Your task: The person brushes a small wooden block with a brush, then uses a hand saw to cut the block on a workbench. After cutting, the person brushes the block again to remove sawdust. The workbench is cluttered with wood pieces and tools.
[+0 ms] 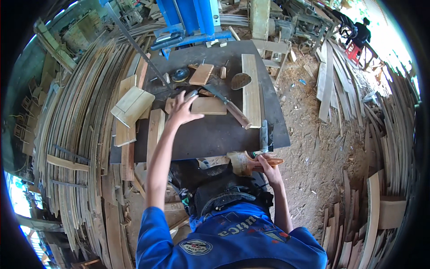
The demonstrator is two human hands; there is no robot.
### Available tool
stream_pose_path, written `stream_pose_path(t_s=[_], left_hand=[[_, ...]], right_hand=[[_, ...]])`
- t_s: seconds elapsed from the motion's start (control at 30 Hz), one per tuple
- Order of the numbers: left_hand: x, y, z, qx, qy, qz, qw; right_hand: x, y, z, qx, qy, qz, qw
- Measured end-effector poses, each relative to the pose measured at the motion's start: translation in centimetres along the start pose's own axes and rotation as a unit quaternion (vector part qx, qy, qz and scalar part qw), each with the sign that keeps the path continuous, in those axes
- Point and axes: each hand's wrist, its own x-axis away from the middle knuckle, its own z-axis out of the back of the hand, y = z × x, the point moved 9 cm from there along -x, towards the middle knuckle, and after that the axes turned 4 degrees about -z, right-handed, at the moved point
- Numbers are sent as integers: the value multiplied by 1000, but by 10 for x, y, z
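Observation:
My left hand, open with fingers spread, is over a short pale board near the table's middle, close to a small dark tool partly hidden by the fingers. My right hand grips a wide brush with an orange-brown handle at the front edge. A metal tool with a long wooden handle lies diagonally beside that board. Behind are a reddish wood block, a round black-and-blue tool and an oval dark piece on a long plank.
The dark table carries a grey cylindrical tool at right and pale boards at left. A blue machine stands behind. Stacked strips line both sides of the sawdust-strewn floor. A person sits far back right.

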Motion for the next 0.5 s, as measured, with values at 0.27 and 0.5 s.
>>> stream_pose_path(t_s=[0.27, 0.5], left_hand=[[-20, 8, -28, 21, -114, 55, 992], [26, -10, 5, 45, -148, 139, 978]], right_hand=[[2, -4, -18, 3, -30, -11, 999], [7, -14, -29, 17, -46, -11, 999]])
